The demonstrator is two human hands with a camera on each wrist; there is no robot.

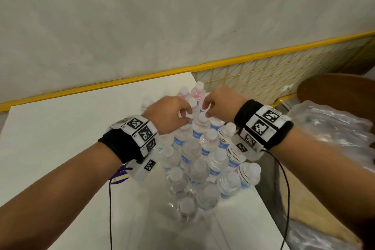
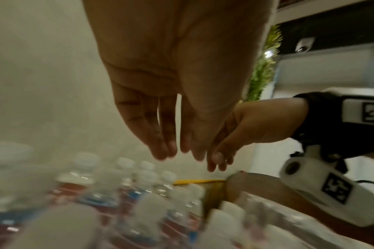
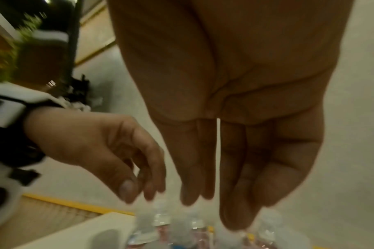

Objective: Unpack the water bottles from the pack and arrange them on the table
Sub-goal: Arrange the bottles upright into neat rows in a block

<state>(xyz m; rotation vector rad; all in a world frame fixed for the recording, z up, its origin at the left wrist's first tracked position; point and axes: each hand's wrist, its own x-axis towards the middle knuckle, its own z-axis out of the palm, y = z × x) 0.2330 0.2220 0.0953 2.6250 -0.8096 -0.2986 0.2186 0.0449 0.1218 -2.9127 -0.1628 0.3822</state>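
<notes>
Here, left hand (image 1: pixel 168 114) and right hand (image 1: pixel 220 105), fingers loosely curled, empty, above clear plastic water bottles (image 1: pixel 200 160) on white tabletop (image 1: pixel 60 138); blue labels unreadable.

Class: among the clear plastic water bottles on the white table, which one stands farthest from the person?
The clear plastic water bottle with the pinkish label, at the far end of the cluster beyond both hands; the nearer bottles mostly show blue labels.

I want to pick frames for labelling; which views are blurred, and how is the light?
Head view: evenly lit, arms sharp, the left hand and right hand slightly smeared over the bottles. Left wrist view: dim, the bottles heavily blurred. Right wrist view: dim too, the palm in shade, background streaked.
</notes>
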